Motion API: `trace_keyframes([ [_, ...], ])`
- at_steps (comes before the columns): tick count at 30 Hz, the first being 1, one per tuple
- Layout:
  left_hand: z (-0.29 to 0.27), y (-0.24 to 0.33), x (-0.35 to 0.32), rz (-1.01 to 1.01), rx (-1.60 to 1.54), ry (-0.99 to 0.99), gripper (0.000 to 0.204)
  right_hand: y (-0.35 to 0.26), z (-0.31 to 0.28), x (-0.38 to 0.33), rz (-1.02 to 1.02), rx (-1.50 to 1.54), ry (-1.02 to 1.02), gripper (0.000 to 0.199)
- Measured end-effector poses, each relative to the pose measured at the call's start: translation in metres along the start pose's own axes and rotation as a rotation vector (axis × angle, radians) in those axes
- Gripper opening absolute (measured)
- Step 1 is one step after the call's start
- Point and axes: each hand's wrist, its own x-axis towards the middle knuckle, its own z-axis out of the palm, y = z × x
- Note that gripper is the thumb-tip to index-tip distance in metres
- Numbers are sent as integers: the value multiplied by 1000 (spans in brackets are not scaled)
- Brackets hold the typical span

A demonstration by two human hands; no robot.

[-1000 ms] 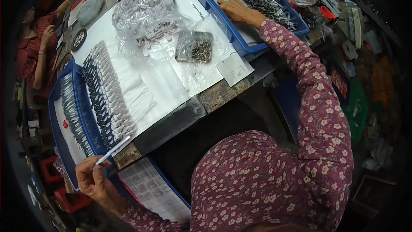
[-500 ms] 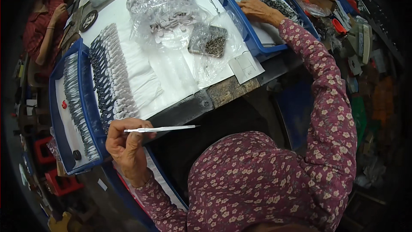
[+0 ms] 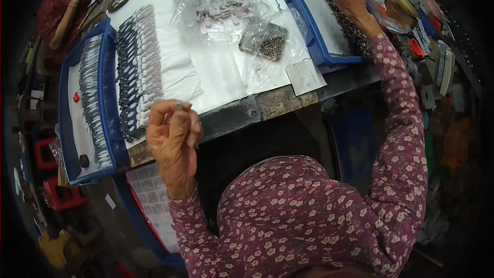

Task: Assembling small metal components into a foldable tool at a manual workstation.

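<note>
My left hand (image 3: 176,136) is raised in front of the table edge, thumb and fingers pinched. Only a small pale end (image 3: 179,104) of the slim white pointed tool shows between the fingertips; the rest is hidden. My right hand (image 3: 352,1) reaches over the far-right blue tray (image 3: 339,60), above rows of slim dark pieces (image 3: 355,36). Its fingers are curled together by a light bluish bit at the top edge, and what they hold cannot be made out.
A clear plastic bag of pale grey parts (image 3: 218,7) lies mid-table beside a small box of tiny metal parts (image 3: 270,44). Rows of dark and white pieces (image 3: 141,67) stand left, next to another blue tray (image 3: 77,87). Another person's arm (image 3: 69,15) is at the far left.
My left hand has moved up and right and turned, so the white tool no longer shows lengthwise. The right hand has shifted right and farther away across the tray. The whole view has shifted slightly.
</note>
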Motion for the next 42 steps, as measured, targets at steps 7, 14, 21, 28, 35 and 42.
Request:
trace_keyframes([
  [7,14,-17,1,-13,51,84,12,-128,-117,33,253,1069,-80,13],
  [14,12,-31,2,-35,107,157,15,-211,-159,22,331,1816,-453,16],
  [21,4,-45,0,-82,55,242,15,-247,-159,10,440,1966,-514,28],
  [28,0,-56,1,-118,52,213,11,-255,-154,4,481,1994,-547,35],
  [35,-1,-59,3,-157,37,206,12,-259,-151,1,533,2024,-573,38],
  [42,-4,-62,2,-162,25,201,13,-260,-152,-1,541,2033,-604,37],
])
